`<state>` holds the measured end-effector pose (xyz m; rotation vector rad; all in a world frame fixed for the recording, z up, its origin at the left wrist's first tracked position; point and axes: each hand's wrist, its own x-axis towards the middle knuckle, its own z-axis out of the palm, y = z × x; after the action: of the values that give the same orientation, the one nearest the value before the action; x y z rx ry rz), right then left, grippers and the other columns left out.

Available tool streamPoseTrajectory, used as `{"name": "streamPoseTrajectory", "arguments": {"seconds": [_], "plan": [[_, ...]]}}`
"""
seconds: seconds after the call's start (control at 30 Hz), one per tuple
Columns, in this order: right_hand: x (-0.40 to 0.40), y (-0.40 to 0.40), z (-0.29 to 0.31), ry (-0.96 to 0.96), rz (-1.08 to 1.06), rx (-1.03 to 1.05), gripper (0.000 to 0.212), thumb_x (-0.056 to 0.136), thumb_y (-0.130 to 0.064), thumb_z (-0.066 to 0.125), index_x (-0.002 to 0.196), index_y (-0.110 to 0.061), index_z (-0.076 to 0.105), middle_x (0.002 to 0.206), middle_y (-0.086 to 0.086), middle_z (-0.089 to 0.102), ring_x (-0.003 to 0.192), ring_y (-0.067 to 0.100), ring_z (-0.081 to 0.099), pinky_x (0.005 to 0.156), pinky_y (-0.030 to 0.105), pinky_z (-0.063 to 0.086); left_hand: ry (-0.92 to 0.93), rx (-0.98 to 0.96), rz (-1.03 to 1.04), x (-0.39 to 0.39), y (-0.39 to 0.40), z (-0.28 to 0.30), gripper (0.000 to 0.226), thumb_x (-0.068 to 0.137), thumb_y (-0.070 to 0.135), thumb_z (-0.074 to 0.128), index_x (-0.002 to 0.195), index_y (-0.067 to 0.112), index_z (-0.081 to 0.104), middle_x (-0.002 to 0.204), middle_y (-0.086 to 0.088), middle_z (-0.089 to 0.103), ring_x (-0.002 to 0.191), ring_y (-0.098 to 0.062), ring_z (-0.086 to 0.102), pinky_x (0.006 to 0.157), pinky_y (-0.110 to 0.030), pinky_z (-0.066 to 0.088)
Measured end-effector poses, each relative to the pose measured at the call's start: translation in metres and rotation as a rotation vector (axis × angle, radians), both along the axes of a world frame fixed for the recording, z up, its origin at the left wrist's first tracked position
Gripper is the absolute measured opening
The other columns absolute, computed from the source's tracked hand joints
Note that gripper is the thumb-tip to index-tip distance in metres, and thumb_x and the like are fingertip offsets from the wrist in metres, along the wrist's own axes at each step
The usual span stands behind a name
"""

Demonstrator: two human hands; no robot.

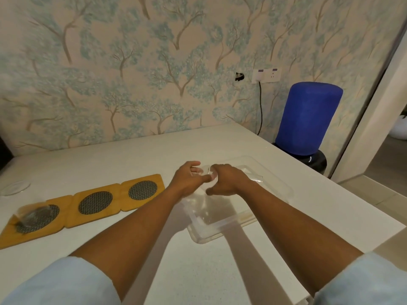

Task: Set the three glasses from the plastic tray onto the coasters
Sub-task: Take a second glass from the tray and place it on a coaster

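Three wooden coasters with dark mesh rounds lie in a row at the left: the left coaster [13,232], the middle coaster [95,202] and the right coaster [143,189]. A clear glass [33,214] stands on the left one. The clear plastic tray [220,230] sits to the right of them. Above the tray's far left part, my left hand [187,178] and my right hand [226,180] meet around a second clear glass [206,171]; fingers of both touch it. What else is in the tray is too transparent to tell.
A white table [198,271] holds everything, and its right edge runs close past the tray. A small clear dish [15,187] lies at the far left. A blue water bottle on a dispenser [308,119] stands beyond the table's right corner, by a wall socket with a cable.
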<state>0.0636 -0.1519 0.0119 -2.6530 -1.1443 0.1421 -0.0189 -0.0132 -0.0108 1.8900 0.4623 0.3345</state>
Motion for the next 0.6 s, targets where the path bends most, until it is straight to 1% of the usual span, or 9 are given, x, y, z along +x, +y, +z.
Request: {"name": "streamPoseTrajectory", "arguments": {"seconds": [0.03,0.1,0.13,0.17,0.23,0.3,0.43,0.5,0.6], "plan": [[-0.003,0.005,0.002,0.009,-0.002,0.08,0.08,0.065,-0.053,0.072,0.134,-0.019,0.048,0.131,0.003,0.059,0.112,0.025,0.058,0.08,0.035,0.047,-0.05,-0.02,0.031,-0.004,0.005,0.005,0.081,0.065,0.041,0.089,0.135,0.019,0.053,0.12,0.0,0.063,0.108,-0.015,0.062,0.087,-0.029,0.052],[-0.01,0.016,0.006,0.036,0.0,0.243,0.066,0.061,-0.056,0.069,0.115,-0.021,0.057,0.114,0.0,0.066,0.096,0.022,0.06,0.069,0.032,0.046,-0.134,-0.057,0.108,-0.011,0.015,0.015,0.082,0.061,0.045,0.09,0.131,0.021,0.057,0.117,0.003,0.064,0.107,-0.013,0.063,0.089,-0.029,0.052],[-0.014,0.023,0.009,0.058,-0.002,0.319,0.062,0.059,-0.057,0.068,0.108,-0.021,0.058,0.106,-0.002,0.066,0.091,0.02,0.06,0.066,0.031,0.045,-0.164,-0.074,0.14,-0.015,0.02,0.019,0.081,0.06,0.047,0.089,0.13,0.021,0.058,0.116,0.004,0.064,0.106,-0.012,0.064,0.088,-0.028,0.053],[-0.018,0.029,0.011,0.083,-0.004,0.386,0.061,0.058,-0.058,0.067,0.105,-0.02,0.058,0.101,-0.005,0.064,0.089,0.019,0.061,0.065,0.031,0.046,-0.186,-0.093,0.165,-0.019,0.025,0.022,0.081,0.061,0.048,0.089,0.131,0.02,0.059,0.117,0.003,0.065,0.106,-0.012,0.064,0.089,-0.028,0.053],[-0.027,0.045,0.013,0.139,-0.004,0.489,0.066,0.057,-0.06,0.067,0.108,-0.019,0.059,0.1,-0.008,0.063,0.09,0.017,0.061,0.071,0.034,0.052,-0.199,-0.128,0.192,-0.028,0.036,0.026,0.081,0.063,0.051,0.088,0.131,0.019,0.06,0.118,0.002,0.066,0.107,-0.013,0.065,0.093,-0.031,0.054],[-0.036,0.061,0.015,0.21,0.008,0.571,0.067,0.056,-0.061,0.068,0.109,-0.02,0.06,0.101,-0.007,0.065,0.091,0.015,0.063,0.077,0.036,0.055,-0.195,-0.155,0.193,-0.038,0.048,0.029,0.078,0.062,0.054,0.087,0.127,0.018,0.063,0.117,0.001,0.07,0.107,-0.014,0.067,0.094,-0.033,0.055],[-0.051,0.092,0.012,0.313,0.089,0.632,0.061,0.057,-0.06,0.07,0.106,-0.025,0.062,0.1,-0.009,0.068,0.09,0.011,0.064,0.079,0.038,0.057,-0.181,-0.154,0.201,-0.062,0.071,0.032,0.063,0.063,0.05,0.087,0.113,0.016,0.07,0.114,-0.005,0.073,0.105,-0.02,0.07,0.095,-0.041,0.056],[-0.057,0.106,0.008,0.345,0.134,0.639,0.058,0.059,-0.059,0.071,0.106,-0.026,0.063,0.101,-0.009,0.068,0.09,0.01,0.064,0.079,0.037,0.057,-0.17,-0.116,0.237,-0.075,0.082,0.033,0.06,0.063,0.05,0.088,0.11,0.017,0.071,0.112,-0.004,0.073,0.103,-0.02,0.07,0.092,-0.039,0.057],[-0.069,0.128,0.005,0.394,0.203,0.636,0.056,0.062,-0.055,0.073,0.108,-0.026,0.062,0.103,-0.009,0.067,0.09,0.009,0.063,0.075,0.029,0.054,-0.185,-0.073,0.289,-0.094,0.098,0.034,0.057,0.064,0.047,0.088,0.112,0.021,0.071,0.112,0.001,0.072,0.101,-0.013,0.07,0.086,-0.03,0.057]]}}
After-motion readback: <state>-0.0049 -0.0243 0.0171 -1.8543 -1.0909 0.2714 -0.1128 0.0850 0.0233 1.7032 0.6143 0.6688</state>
